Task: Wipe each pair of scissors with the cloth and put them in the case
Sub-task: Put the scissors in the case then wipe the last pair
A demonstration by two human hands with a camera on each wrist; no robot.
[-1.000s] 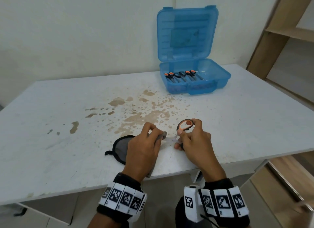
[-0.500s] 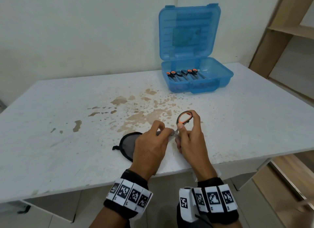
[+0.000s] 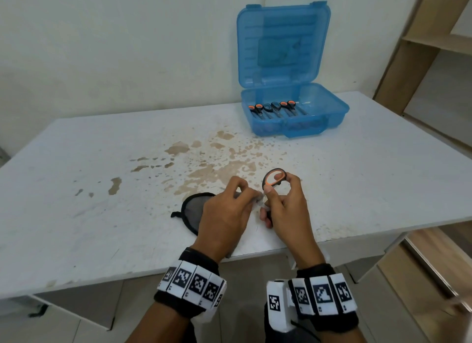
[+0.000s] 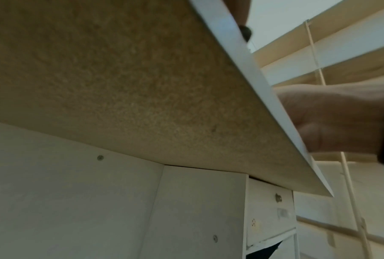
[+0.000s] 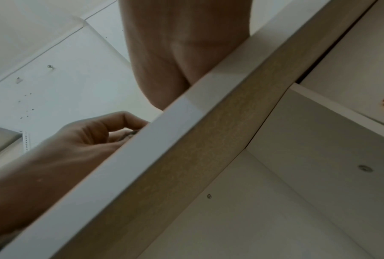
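My right hand (image 3: 278, 188) holds a pair of scissors (image 3: 274, 177) by its black-and-orange handle, just above the white table (image 3: 102, 227) near its front edge. My left hand (image 3: 254, 197) pinches a grey cloth (image 3: 195, 209) around the blade, close against my right hand. The blade is hidden by the fingers. The rest of the cloth, dark-rimmed, lies on the table left of my left hand. An open blue case (image 3: 332, 112) stands at the back right with three pairs of scissors (image 3: 275, 110) inside. In the right wrist view, my left hand (image 5: 124, 129) shows pinched fingers above the table edge.
Brown stains (image 3: 217, 168) mark the table's middle, between my hands and the case. A wooden shelf unit (image 3: 434, 48) stands to the right of the table. Both wrist views mostly show the table's underside (image 4: 120, 78) and a white cabinet below.
My left hand has slid the cloth along the blade toward the handle, closing the gap to my right hand. My right hand has tilted the scissors' handle up a little.
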